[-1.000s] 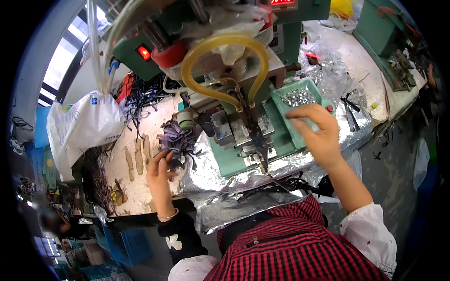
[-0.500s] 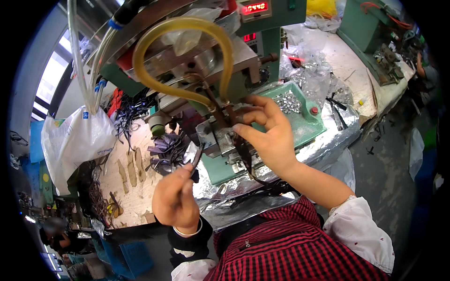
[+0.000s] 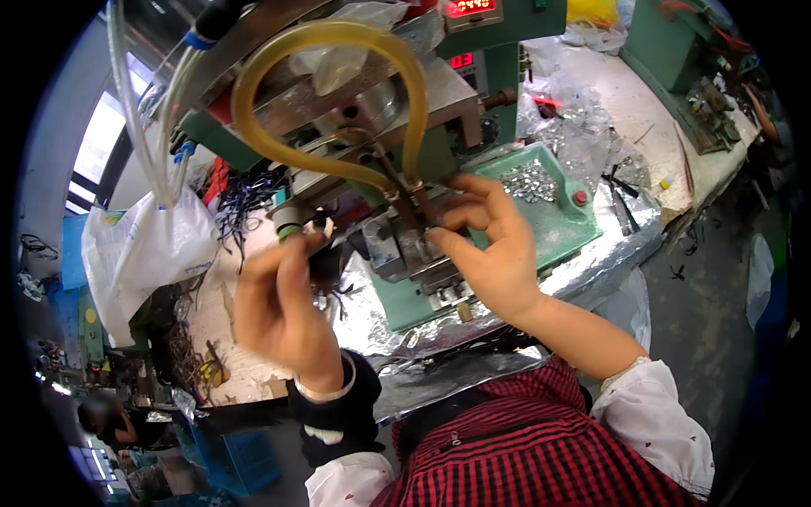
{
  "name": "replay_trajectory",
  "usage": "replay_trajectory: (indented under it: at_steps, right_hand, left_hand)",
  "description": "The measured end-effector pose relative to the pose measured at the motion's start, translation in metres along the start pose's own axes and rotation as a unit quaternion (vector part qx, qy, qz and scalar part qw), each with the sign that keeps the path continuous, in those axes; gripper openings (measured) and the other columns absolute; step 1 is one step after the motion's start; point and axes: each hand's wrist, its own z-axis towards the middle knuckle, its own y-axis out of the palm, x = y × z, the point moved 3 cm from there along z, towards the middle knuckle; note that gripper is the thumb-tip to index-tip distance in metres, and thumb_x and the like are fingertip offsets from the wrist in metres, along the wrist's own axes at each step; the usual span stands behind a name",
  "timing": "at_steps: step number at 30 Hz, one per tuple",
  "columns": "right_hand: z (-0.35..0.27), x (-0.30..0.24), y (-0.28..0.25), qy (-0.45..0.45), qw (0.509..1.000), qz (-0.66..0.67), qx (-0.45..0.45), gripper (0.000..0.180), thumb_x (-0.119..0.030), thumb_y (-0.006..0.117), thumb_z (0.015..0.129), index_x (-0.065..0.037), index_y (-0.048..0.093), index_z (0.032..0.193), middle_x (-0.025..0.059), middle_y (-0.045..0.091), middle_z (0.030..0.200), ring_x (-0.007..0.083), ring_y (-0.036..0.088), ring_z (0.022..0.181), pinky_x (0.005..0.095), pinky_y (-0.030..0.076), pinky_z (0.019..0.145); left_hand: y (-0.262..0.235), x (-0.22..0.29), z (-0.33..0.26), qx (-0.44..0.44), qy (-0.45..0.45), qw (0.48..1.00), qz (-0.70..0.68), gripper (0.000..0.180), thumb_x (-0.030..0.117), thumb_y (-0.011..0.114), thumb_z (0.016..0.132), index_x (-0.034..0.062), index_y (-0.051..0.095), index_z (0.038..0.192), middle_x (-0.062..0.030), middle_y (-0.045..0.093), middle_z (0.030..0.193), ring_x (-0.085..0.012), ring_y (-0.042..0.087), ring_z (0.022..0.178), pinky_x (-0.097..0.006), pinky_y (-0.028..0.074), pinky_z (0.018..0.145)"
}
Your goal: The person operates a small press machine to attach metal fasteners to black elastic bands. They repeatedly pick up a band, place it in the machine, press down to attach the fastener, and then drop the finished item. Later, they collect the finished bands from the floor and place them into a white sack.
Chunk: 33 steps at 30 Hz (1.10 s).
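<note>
A white plastic bag (image 3: 144,253) hangs far left. The left hand (image 3: 279,308) pinches something dark, blurred, beside the green press (image 3: 422,245). The right hand (image 3: 486,245), fingers curled, touches its metal fixture; loading looks unfinished. Tray of silver parts (image 3: 541,190) sits right.

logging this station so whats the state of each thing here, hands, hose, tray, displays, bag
left hand: raised beside the machine, fingers curled; blurred, contents unclear
right hand: fingers pinched at the metal fixture
yellow hose: looped, both ends joined at the fixture
green tray: holds a pile of small silver parts
red displays: lit
white plastic bag: hanging, bulging
foil sheet: crumpled over the bench edge
</note>
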Motion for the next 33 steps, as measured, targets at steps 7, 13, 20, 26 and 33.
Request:
replay_trajectory:
  at_steps: [7,13,20,26,33]
  right_hand:
    - [0.013,-0.017,-0.008,0.19,0.96,0.184,-0.088,0.057,-0.001,0.07,0.082,0.004,0.047,0.134,0.0128,0.069,0.103,0.0175,0.064,0.099,0.0277,0.047,0.086]
    - [0.004,-0.028,-0.025,0.047,0.989,-0.012,-0.137,0.056,-0.004,0.067,0.083,-0.002,0.052,0.137,0.0153,0.066,0.115,0.0251,0.061,0.115,0.0341,0.049,0.095]
    - [0.019,0.053,-0.112,0.013,0.976,-0.188,0.112,0.038,-0.005,0.064,0.087,-0.004,0.062,0.125,0.011,0.07,0.109,0.0212,0.066,0.098,0.0325,0.05,0.091]
    - [-0.005,0.075,-0.124,0.014,0.93,-0.368,0.013,0.017,-0.009,0.07,0.079,-0.006,0.07,0.095,0.0101,0.066,0.094,0.0301,0.063,0.094,0.0391,0.049,0.084]
    - [-0.003,0.088,-0.101,-0.057,0.855,-0.515,-0.004,0.011,-0.012,0.075,0.073,-0.007,0.068,0.08,0.0091,0.061,0.089,0.0318,0.06,0.094,0.0433,0.048,0.081]
  left_hand:
    - [-0.002,-0.013,0.008,-0.016,-0.075,0.992,-0.104,0.016,0.009,0.062,0.097,-0.0065,0.064,0.098,-0.0183,0.071,0.09,-0.0199,0.068,0.074,-0.027,0.057,0.06]
    - [0.021,0.015,-0.049,-0.212,0.225,0.949,0.053,0.017,-0.005,0.069,0.076,0.0007,0.072,0.092,-0.0145,0.073,0.09,-0.0244,0.072,0.075,-0.028,0.056,0.061]
    - [0.045,0.005,-0.073,-0.231,0.289,0.924,0.096,0.03,0.007,0.086,0.069,0.0069,0.072,0.095,-0.0116,0.074,0.095,-0.0153,0.06,0.055,-0.026,0.042,0.045]
    - [0.047,0.004,-0.072,-0.225,0.278,0.93,0.081,0.029,0.005,0.084,0.069,0.0062,0.072,0.095,-0.0126,0.074,0.094,-0.0163,0.06,0.054,-0.026,0.042,0.044]
    - [0.031,0.019,-0.089,-0.242,0.108,0.96,0.092,0.034,0.002,0.083,0.07,0.0014,0.073,0.102,-0.0166,0.073,0.109,-0.0217,0.07,0.071,-0.028,0.054,0.058]
